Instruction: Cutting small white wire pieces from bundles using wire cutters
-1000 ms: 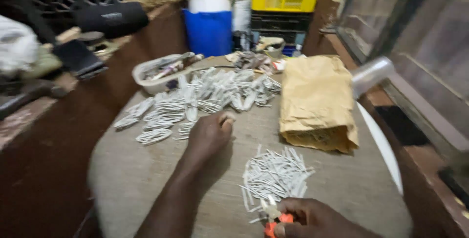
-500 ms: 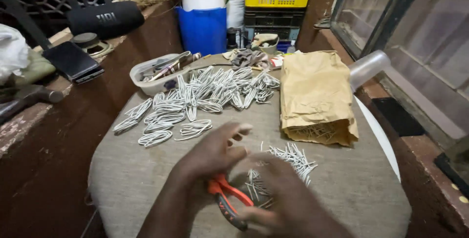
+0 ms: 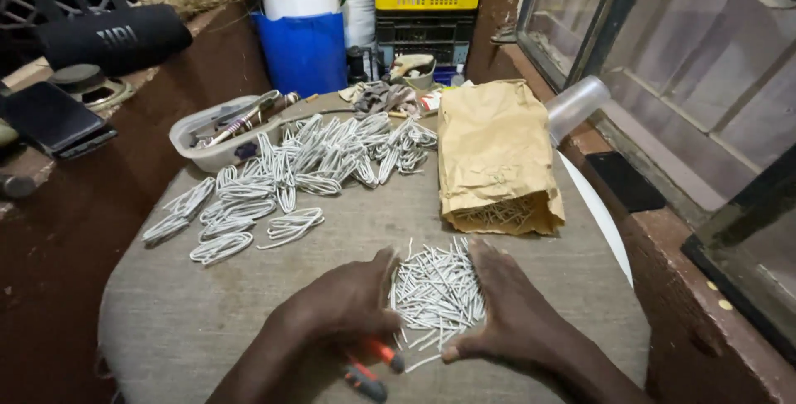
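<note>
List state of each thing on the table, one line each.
Short white wire pieces: heaped, cupped between both hands.
Left hand: against heap, orange-handled pliers beneath.
Right hand: against heap.
Brown paper bag: lying flat, mouth open.
White wire loops: spread out.
</note>
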